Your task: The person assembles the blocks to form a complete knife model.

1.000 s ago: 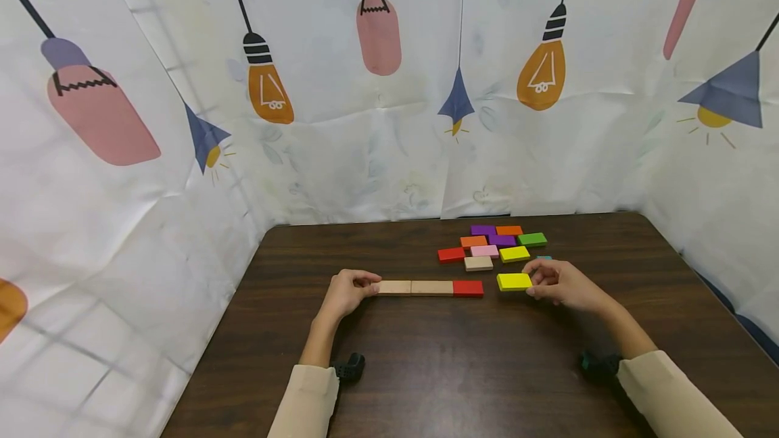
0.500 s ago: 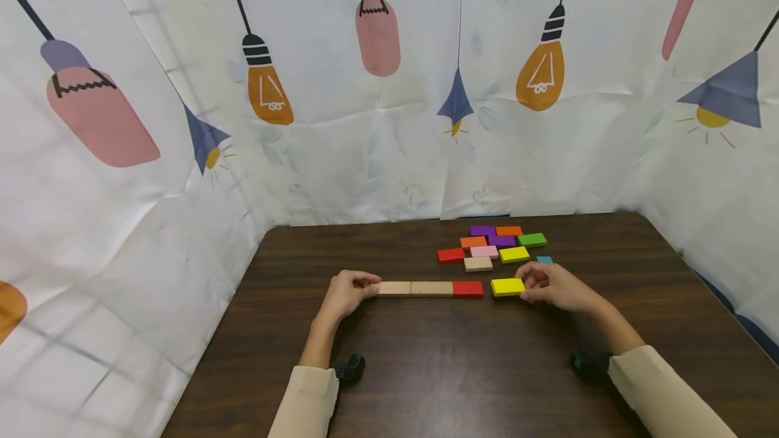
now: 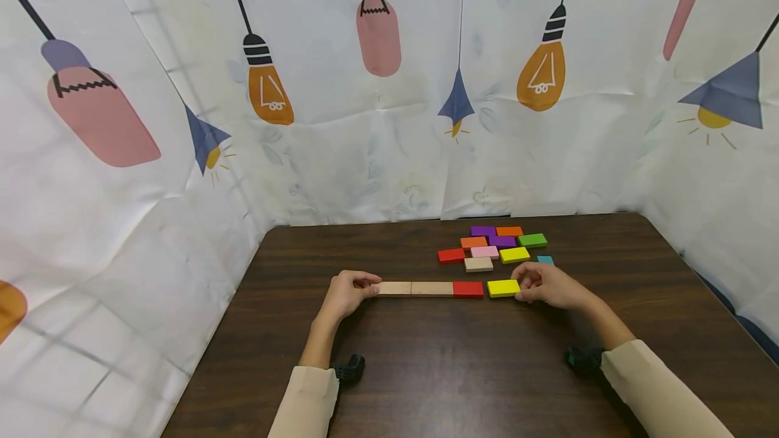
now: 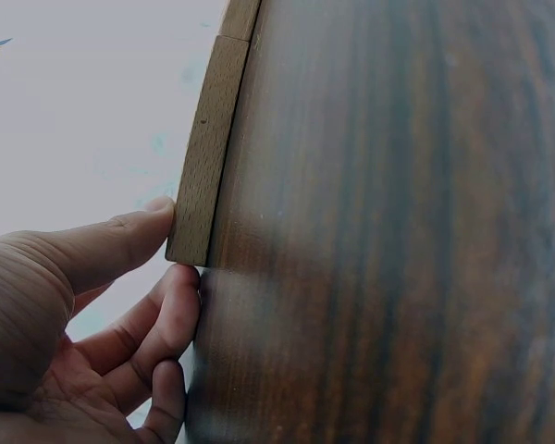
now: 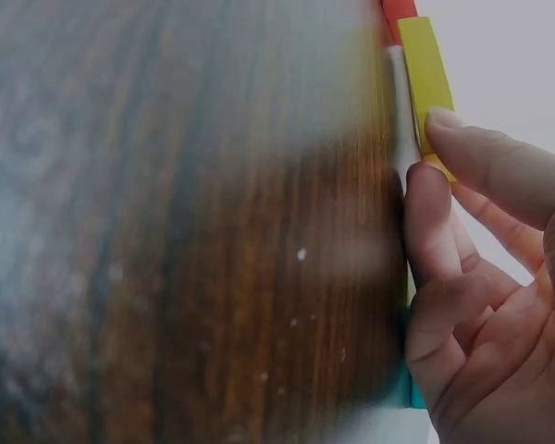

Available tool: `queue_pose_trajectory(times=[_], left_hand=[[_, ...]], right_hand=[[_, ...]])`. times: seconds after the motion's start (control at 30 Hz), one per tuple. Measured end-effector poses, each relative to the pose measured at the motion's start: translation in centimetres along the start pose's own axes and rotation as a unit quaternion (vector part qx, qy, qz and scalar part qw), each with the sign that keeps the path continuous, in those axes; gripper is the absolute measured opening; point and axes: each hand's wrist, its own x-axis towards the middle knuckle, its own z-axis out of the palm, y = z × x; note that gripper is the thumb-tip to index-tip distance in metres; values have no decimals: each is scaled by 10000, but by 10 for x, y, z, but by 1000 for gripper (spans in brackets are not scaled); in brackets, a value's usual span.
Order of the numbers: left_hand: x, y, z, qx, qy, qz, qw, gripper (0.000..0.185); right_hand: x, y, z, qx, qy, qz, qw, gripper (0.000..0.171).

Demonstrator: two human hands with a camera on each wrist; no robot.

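I counted two plain blocks point(image 3: 414, 288) pinched by my left hand point(image 3: 347, 293), one yellow block point(image 3: 503, 287) pinched by my right hand point(image 3: 548, 285).

cream long sleeves point(image 3: 307, 397), black wrist-worn cameras point(image 3: 349, 366)

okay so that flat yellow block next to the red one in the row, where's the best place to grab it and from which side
Probably by its right-hand short end and long edges, coming from the right. The yellow block lies flat on the table, so only its thin sides offer a pinch, and its left end faces the red block closely. The right hand already pinches that free end.
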Motion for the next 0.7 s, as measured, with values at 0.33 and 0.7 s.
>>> queue_pose_trajectory(times=[0.33,0.7], left_hand=[[-1,0,-1,98,12,48,9999,13],[1,-1,0,40,42,71,10000,13]], right_hand=[[2,-4,1,5,-4,48,10000,38],[5,-1,3,34,-86,-55,9999,40]])
